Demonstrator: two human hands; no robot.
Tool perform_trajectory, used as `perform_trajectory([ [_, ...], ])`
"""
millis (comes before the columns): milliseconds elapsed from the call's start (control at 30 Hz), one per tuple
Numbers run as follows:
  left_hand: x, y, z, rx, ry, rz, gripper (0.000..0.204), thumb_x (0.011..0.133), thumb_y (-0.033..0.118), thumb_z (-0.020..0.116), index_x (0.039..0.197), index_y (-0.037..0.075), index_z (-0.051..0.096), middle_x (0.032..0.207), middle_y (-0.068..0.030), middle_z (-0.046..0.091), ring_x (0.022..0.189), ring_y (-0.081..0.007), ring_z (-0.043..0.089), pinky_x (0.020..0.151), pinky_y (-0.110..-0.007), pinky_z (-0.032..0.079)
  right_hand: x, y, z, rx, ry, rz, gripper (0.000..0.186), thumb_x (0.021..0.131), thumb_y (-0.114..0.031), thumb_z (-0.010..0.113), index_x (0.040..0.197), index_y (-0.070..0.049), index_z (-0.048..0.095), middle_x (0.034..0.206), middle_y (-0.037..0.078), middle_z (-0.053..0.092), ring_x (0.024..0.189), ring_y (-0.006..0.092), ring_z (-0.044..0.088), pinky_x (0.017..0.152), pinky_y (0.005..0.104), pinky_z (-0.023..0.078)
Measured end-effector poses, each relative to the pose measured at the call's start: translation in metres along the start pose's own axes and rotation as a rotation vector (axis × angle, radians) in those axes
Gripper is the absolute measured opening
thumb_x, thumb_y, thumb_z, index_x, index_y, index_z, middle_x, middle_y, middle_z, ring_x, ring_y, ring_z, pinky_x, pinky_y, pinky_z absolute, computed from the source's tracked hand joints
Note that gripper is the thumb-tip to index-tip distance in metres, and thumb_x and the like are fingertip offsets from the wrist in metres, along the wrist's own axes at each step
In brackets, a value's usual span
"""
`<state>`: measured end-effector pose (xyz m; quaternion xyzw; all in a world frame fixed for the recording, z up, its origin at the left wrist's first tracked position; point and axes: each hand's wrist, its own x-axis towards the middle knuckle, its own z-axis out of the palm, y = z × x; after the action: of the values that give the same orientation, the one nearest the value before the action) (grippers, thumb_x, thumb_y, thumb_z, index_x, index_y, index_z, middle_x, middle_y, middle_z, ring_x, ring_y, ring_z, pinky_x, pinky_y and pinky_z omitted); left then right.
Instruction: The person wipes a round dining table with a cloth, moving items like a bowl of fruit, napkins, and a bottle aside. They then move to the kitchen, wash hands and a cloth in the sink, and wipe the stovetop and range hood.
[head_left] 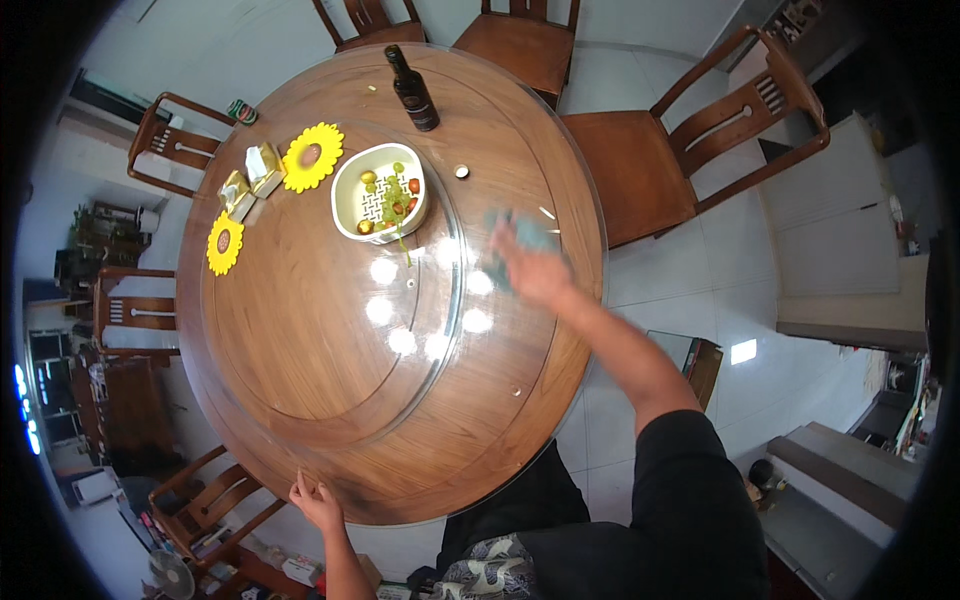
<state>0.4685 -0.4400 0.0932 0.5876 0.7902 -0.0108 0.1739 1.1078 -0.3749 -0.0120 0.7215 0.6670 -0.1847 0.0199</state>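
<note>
Biggest thing by far is the round brown wooden table, which sits right under the working hand. On it there's a clear round glass turntable, left of that hand. A brown wooden chair is off to its right, beyond the table edge.

Left of the right hand and a bit farther out is a white rounded-square plastic basket of green grapes and small red and yellow fruit. A dark glass bottle stands farther off, up and left.

The right hand is on a grey-green cloth, which lies under and just past the fingers on the tabletop. Fair warning: it's blurry there, so I can't tell if the fingers are clutching it or just pressing flat.

Left hand is well left and nearer the body, empty, index finger out, the others loosely bent.

Smallest stuff: a round whitish cap up-left of the cloth, and pale scraps just right of it.
</note>
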Motion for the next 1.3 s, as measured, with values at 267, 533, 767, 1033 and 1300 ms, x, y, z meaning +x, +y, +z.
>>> perform_trajectory([
  [267,-0.04,-0.077,-0.033,-0.119,-0.012,0.075,0.051,0.086,-0.002,0.061,0.136,0.005,0.056,0.127,-0.0156,0.048,0.094,-0.026,0.058,0.084,-0.037,0.051,-0.2,-0.312,0.08,0.531,-0.431,-0.337,0.081,0.09,-0.04,0.06,0.158,-0.01,0.027,0.159,0.014,0.037,0.133,0.0327,0.05,0.113,0.0425,0.038],
  [533,-0.058,-0.394,-0.079,-0.171,0.018,-0.036,0.045,0.085,-0.007,0.057,0.128,0.004,0.06,0.131,-0.0131,0.048,0.097,-0.0222,0.059,0.066,-0.03,0.051,-0.192,-0.205,0.063,-0.136,0.019,0.281,0.08,0.091,-0.048,0.063,0.159,-0.02,0.031,0.168,0.019,0.013,0.154,0.0407,0.013,0.118,0.0641,0.017],
  [767,-0.104,-0.766,-0.14,-0.377,0.02,-0.173,0.044,0.085,-0.008,0.055,0.128,0.003,0.059,0.131,-0.0113,0.047,0.1,-0.0216,0.056,0.078,-0.032,0.052,-0.315,-0.563,0.17,-0.194,0.135,0.417,0.076,0.094,-0.042,0.059,0.16,-0.02,0.028,0.167,0.023,0.01,0.152,0.0485,0.009,0.118,0.0673,0.011],
  [1033,-0.065,-1.1,-0.303,-0.178,0.305,-0.296,0.039,0.089,-0.006,0.055,0.127,0.001,0.06,0.132,-0.0147,0.049,0.108,-0.0256,0.055,0.091,-0.036,0.049,-0.235,-1.151,0.275,0.059,-0.054,0.124,0.089,0.089,-0.054,0.063,0.161,-0.018,0.025,0.167,0.026,0.003,0.152,0.0513,0.0,0.115,0.0718,0.003],
  [1300,0.205,-1.231,-0.437,-0.58,0.541,-0.339,0.057,0.103,0.035,0.058,0.151,0.008,0.043,0.151,-0.0134,0.046,0.133,-0.0255,0.048,0.108,-0.039,0.041,0.021,-1.364,0.368,0.139,0.093,-0.141,0.078,0.098,-0.056,0.049,0.161,-0.017,0.024,0.169,0.019,0.006,0.155,0.0413,0.004,0.121,0.0637,0.004],
])
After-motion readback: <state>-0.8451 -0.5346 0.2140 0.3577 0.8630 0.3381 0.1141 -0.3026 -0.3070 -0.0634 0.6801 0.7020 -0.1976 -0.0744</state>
